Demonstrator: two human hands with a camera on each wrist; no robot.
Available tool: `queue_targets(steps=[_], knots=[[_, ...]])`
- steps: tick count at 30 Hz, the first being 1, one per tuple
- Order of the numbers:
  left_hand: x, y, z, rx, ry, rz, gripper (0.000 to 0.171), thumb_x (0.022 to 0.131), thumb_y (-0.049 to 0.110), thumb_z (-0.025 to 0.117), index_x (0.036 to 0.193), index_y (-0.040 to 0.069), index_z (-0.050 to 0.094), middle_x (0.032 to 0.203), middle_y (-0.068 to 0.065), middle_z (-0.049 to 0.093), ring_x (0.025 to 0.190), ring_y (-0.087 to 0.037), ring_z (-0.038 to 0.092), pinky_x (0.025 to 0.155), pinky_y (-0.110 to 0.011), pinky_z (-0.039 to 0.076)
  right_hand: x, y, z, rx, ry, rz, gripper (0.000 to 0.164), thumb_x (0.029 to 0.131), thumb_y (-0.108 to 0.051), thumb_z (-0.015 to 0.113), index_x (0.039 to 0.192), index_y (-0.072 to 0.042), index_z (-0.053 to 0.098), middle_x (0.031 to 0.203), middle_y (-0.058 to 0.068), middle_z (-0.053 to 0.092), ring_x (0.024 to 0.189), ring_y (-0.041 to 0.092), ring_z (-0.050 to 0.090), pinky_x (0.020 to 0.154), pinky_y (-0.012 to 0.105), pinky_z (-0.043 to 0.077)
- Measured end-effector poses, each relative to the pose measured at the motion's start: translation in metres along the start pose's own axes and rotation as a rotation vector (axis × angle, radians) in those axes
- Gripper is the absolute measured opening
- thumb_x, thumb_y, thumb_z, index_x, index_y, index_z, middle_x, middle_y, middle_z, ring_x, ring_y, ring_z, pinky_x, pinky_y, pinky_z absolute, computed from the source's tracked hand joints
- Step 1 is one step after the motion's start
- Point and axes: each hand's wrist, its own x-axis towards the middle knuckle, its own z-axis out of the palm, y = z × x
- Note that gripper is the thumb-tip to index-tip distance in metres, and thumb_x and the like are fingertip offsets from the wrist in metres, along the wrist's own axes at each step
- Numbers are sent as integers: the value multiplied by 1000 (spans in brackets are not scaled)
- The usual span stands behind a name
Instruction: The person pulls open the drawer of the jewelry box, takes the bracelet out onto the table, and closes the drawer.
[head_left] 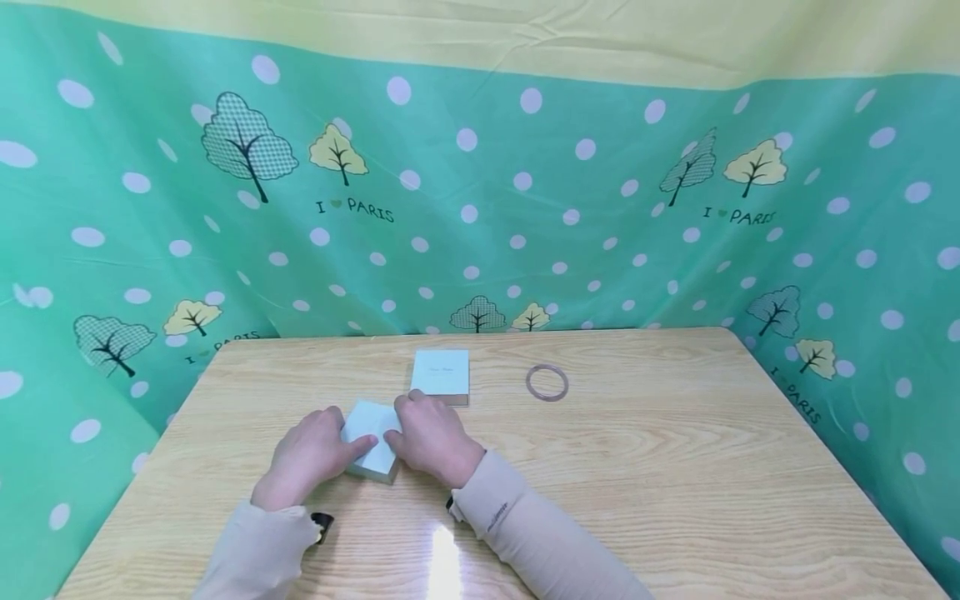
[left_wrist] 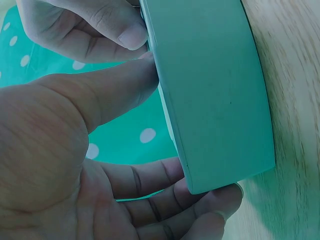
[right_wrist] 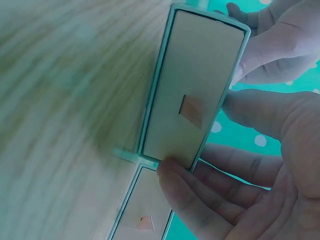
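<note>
A pale blue drawer-style box lies at an angle on the table between both hands. The left hand grips its left side, thumb on the top face and fingers bent along the far side. On the other side, the right hand holds it too, its thumb on top and fingers around the edge. In the right wrist view, the box's beige drawer front shows a small pinkish tab. Just beyond stands a second pale blue box with faint lettering on its lid. The contents of both boxes are hidden.
To the right of the second box, a purplish-grey bangle lies flat on the wooden table. Green dotted curtain cloth hangs behind and at both sides. A black band shows at the left cuff.
</note>
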Motion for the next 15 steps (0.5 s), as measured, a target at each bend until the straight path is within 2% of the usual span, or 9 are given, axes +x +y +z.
queue_targets(steps=[8, 15], knots=[[-2, 2, 1, -22, -6, 4, 65, 83, 50, 68, 106, -10, 56, 84, -12, 60, 68, -22, 50, 56, -34, 43, -1, 0, 0, -24, 4, -7, 32, 89, -35, 66, 101, -5, 66, 88, 3, 56, 63, 8, 47, 49, 18, 40], [-1, 2, 3, -36, -9, 8, 63, 84, 48, 68, 106, -10, 55, 84, -12, 59, 69, -23, 50, 58, -34, 44, -1, 2, -1, -29, -2, -9, 31, 89, -35, 67, 98, -6, 67, 85, 1, 55, 60, 8, 46, 48, 19, 39]])
